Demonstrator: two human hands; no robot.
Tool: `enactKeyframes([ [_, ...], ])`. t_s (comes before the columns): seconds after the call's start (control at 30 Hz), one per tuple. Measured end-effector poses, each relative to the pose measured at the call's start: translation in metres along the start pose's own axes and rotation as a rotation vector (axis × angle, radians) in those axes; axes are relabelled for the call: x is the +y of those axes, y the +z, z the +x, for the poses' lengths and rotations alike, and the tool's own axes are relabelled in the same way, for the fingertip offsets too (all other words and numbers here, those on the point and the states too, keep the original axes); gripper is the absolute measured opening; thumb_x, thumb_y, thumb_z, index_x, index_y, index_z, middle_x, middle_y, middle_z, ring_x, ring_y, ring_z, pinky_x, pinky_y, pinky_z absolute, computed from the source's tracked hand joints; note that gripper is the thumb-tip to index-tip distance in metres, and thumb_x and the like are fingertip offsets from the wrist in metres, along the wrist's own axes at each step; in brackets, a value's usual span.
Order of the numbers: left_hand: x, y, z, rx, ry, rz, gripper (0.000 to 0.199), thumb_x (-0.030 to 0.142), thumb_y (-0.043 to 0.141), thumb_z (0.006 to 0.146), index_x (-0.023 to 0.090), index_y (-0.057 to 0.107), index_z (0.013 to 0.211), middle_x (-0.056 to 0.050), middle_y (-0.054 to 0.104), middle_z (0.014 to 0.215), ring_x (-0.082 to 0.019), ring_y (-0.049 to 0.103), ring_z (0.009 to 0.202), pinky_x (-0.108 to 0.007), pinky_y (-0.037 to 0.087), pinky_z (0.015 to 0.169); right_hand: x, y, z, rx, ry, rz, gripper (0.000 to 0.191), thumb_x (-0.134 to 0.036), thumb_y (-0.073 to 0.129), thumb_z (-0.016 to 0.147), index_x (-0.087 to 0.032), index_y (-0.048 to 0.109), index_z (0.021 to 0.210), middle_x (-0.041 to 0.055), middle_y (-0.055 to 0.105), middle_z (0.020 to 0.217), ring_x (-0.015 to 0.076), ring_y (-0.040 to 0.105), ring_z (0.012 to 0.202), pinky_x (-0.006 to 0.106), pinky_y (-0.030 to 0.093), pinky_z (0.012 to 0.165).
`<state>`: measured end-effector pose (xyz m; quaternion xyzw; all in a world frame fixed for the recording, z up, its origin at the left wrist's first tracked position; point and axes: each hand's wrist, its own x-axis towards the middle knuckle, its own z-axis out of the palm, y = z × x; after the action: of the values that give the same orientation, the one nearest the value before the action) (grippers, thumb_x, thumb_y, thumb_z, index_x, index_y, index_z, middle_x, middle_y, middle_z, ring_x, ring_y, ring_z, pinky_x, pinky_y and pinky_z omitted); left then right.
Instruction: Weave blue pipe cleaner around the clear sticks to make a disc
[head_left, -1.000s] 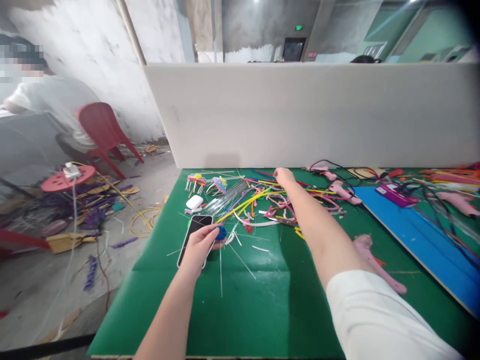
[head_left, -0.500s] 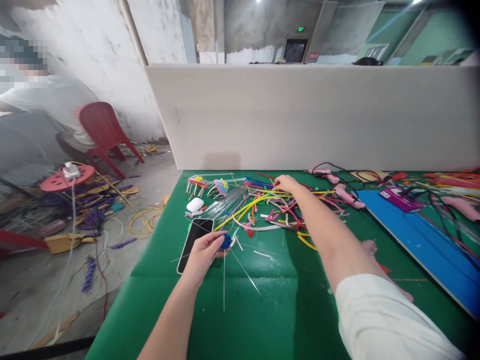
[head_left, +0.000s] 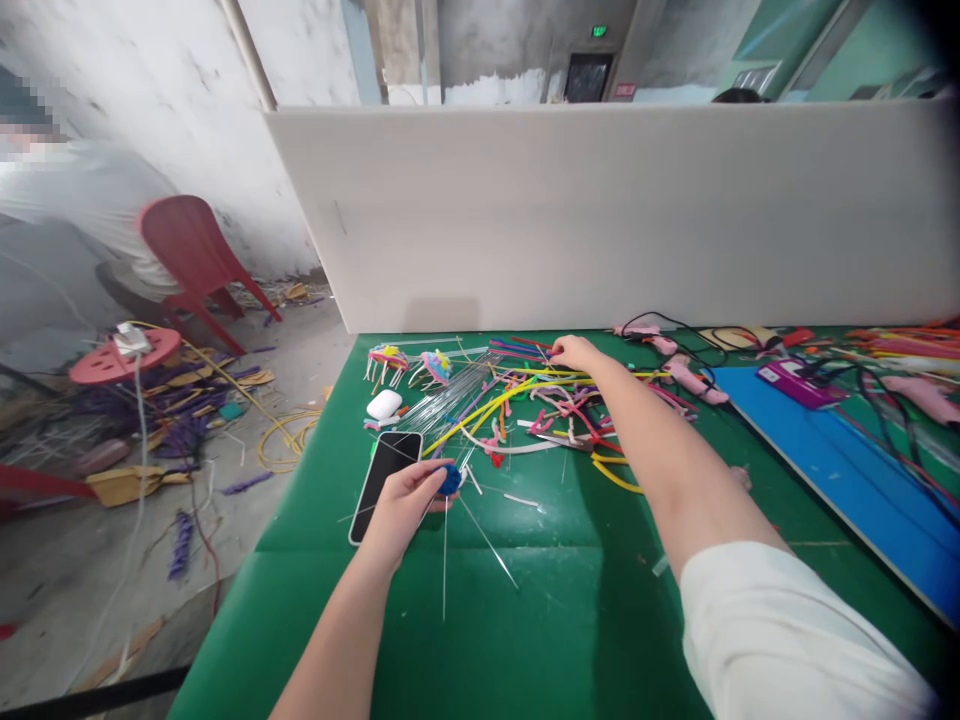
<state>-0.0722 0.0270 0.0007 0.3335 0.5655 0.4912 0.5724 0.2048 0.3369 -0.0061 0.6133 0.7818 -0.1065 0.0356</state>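
Observation:
Between the thumb and fingers of my left hand [head_left: 411, 497] is a small blue piece [head_left: 450, 480], with thin wires sticking out below and to the sides. My right hand [head_left: 574, 354] reaches to the back of the green table [head_left: 480, 640], its fingers pinched at the right end of a bundle of blue and red strips [head_left: 521, 348]. What exactly its fingertips hold is too small to tell. A phone [head_left: 387, 484] lies beside my left hand. Clear thin sticks [head_left: 450, 395] and yellow strips [head_left: 480, 413] lie between my hands.
Two small colourful pieces [head_left: 435, 367] and a white case [head_left: 384, 405] are at the back left. Scissors [head_left: 566, 440], pink glue guns [head_left: 694, 380], a purple box [head_left: 801, 384] and a blue board [head_left: 840, 480] lie rightward. A person sits on a red chair [head_left: 187, 245].
The view has shifted slightly, moving the surroundings up and left in the picture. My left hand still holds the blue piece, and my right hand stays at the strips.

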Motion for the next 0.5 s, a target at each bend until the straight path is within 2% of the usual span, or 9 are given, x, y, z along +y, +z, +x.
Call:
enactKeyframes([
  [0.17,-0.004,-0.001,0.002,-0.013,0.013,0.006,0.039,0.038,0.07,0.07,0.013,0.067,0.1,-0.006,0.07,0.084,-0.015,0.067,0.071,-0.023,0.055,0.063,0.004,-0.019,-0.011,0.139,-0.01,0.072,0.031,-0.035,0.052,0.088,-0.016,0.055,0.112,0.0074,0.058,0.112,0.0174,0.058,0.095,0.038,0.05,0.081],
  [0.27,-0.005,-0.002,0.003,-0.019,0.024,0.005,0.04,0.039,0.07,0.07,0.014,0.067,0.101,-0.006,0.071,0.084,-0.015,0.067,0.071,-0.023,0.055,0.063,0.004,-0.04,-0.023,0.244,-0.018,0.122,0.024,-0.034,0.052,0.087,-0.013,0.061,0.092,0.003,0.063,0.088,0.0136,0.058,0.078,0.029,0.047,0.073],
  [0.33,-0.005,-0.001,0.003,-0.015,0.023,0.001,0.04,0.039,0.072,0.068,0.014,0.068,0.1,-0.005,0.071,0.083,-0.015,0.067,0.07,-0.024,0.055,0.062,0.004,-0.057,-0.034,0.329,-0.012,0.153,0.026,-0.035,0.051,0.087,-0.013,0.061,0.078,0.001,0.061,0.073,0.0116,0.054,0.066,0.025,0.042,0.065],
  [0.43,-0.002,0.0,0.002,-0.001,0.014,-0.01,0.042,0.038,0.073,0.065,0.013,0.068,0.098,-0.005,0.071,0.081,-0.015,0.067,0.068,-0.024,0.055,0.061,0.008,-0.085,-0.05,0.449,0.016,0.166,0.032,-0.042,0.053,0.083,-0.014,0.058,0.069,0.0003,0.054,0.06,0.0114,0.045,0.057,0.025,0.036,0.057],
  [0.5,0.0,0.0,0.001,0.005,0.021,-0.018,0.042,0.038,0.074,0.065,0.013,0.068,0.098,-0.006,0.071,0.082,-0.015,0.067,0.068,-0.024,0.055,0.062,0.009,-0.103,-0.061,0.511,0.034,0.158,0.034,-0.044,0.052,0.083,-0.014,0.059,0.069,0.0013,0.053,0.057,0.0127,0.045,0.057,0.027,0.035,0.057],
])
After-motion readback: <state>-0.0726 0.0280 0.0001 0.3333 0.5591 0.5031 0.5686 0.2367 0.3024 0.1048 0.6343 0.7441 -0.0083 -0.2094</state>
